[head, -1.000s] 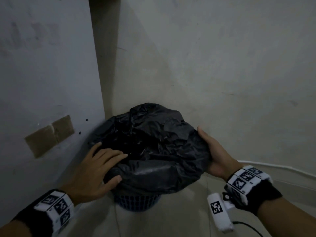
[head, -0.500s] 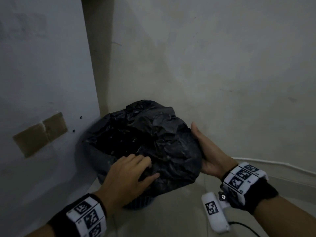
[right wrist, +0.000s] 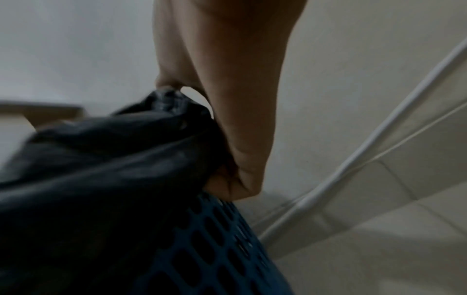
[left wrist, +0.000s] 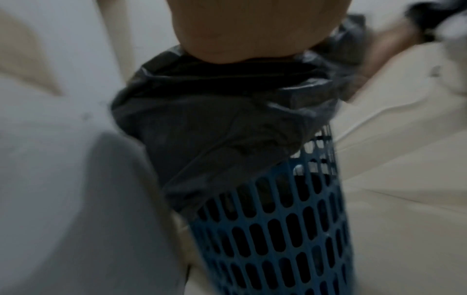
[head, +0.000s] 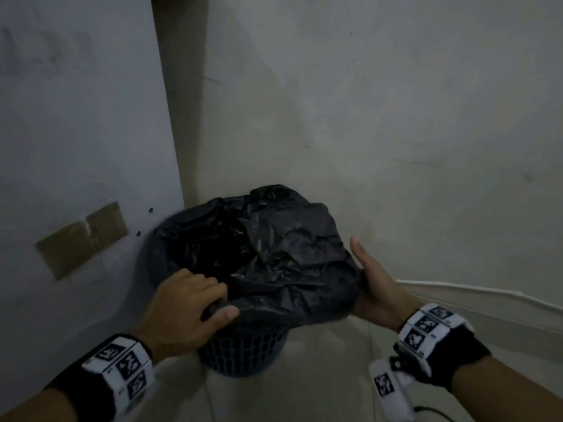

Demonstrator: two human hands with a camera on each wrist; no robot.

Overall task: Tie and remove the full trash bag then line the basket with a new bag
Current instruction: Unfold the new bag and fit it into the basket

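A black trash bag (head: 274, 254) fills a blue perforated basket (head: 243, 351) that stands in a wall corner; its top is crumpled and untied. My left hand (head: 219, 300) is at the near-left rim, with fingers curled into the plastic and the thumb pressed on the fold. At the bag's right side, my right hand (head: 362, 278) has its thumb up along the bag. In the right wrist view the fingers (right wrist: 166, 83) pinch the bag's overhang (right wrist: 101, 169) above the basket (right wrist: 215, 249). The left wrist view shows the bag's skirt (left wrist: 215, 129) draped over the basket wall (left wrist: 278, 229).
Walls close in behind and to the left of the basket. Brown tape patches (head: 82, 239) are stuck on the left panel. A white conduit (head: 487, 293) runs along the right wall's base. Pale floor tiles (head: 320, 376) lie in front of the basket.
My left hand slid from the bag's left side to the near rim, and its fingers curled into the plastic. The right hand stayed at the bag's right side.
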